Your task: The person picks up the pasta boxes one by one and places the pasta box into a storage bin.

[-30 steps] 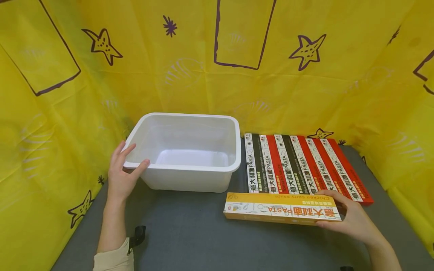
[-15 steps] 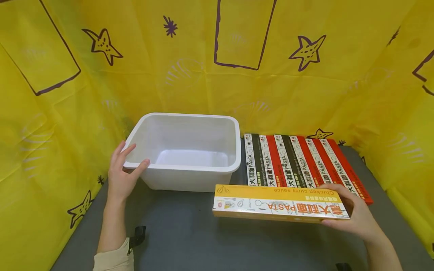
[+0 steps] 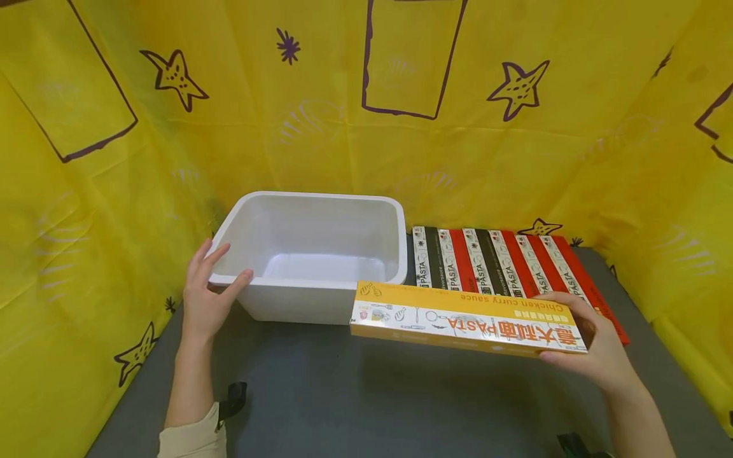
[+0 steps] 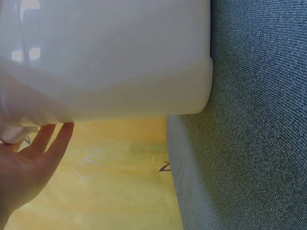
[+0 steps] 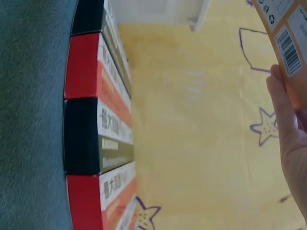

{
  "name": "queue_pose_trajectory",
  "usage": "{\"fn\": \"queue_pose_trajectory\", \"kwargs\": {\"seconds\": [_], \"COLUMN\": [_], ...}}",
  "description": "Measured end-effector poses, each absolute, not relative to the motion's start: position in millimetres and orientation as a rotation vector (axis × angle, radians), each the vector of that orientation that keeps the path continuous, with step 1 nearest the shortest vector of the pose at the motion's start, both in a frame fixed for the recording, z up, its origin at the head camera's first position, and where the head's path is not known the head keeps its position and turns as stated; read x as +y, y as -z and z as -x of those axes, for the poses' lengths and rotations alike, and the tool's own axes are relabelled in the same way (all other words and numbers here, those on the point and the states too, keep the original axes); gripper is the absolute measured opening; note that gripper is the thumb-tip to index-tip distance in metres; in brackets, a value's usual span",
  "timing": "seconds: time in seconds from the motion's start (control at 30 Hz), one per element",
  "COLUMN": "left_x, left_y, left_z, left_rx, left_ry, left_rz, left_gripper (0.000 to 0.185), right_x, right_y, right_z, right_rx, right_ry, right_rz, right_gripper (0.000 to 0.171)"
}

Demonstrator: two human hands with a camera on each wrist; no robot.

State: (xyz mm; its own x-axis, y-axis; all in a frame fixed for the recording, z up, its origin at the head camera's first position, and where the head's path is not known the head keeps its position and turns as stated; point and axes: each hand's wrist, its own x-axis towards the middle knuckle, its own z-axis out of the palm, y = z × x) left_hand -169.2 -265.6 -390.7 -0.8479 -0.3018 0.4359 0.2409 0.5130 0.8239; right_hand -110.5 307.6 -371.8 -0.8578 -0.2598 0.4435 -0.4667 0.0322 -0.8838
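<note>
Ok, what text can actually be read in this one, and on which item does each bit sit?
"PASTA": on the yellow box held by the right hand, printed upside down.
"Chicken curry sauce": same yellow box, also upside down.
"PASTA": on the row of red and black boxes.
Chinese characters beside each "PASTA": not legible enough to quote.
Barcode digits in the right wrist view: too small.

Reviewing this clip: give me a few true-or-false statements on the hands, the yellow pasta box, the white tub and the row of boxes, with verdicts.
1. The right hand holds the yellow pasta box by one end. True.
2. The white tub already holds a pasta box. False: its inside is bare.
3. The left hand rests on the tub's near left corner. True.
4. The yellow box lies flat on the grey table. False: it is held above the table, its far end level with the tub's front wall.
5. The row of boxes is all red. False: red and black alternate.
</note>
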Motion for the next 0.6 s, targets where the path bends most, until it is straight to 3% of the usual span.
{"fn": "queue_pose_trajectory", "kwargs": {"seconds": [0.6], "left_x": [-265], "left_y": [391], "left_z": [169], "left_rx": [-2.228], "left_ry": [1.292], "left_rz": [-0.054], "left_gripper": [0.059], "right_x": [277], "right_y": [351], "right_z": [141], "right_rx": [-2.200], "right_ry": [-2.035], "right_rz": [-0.344], "right_gripper": [0.055]}}
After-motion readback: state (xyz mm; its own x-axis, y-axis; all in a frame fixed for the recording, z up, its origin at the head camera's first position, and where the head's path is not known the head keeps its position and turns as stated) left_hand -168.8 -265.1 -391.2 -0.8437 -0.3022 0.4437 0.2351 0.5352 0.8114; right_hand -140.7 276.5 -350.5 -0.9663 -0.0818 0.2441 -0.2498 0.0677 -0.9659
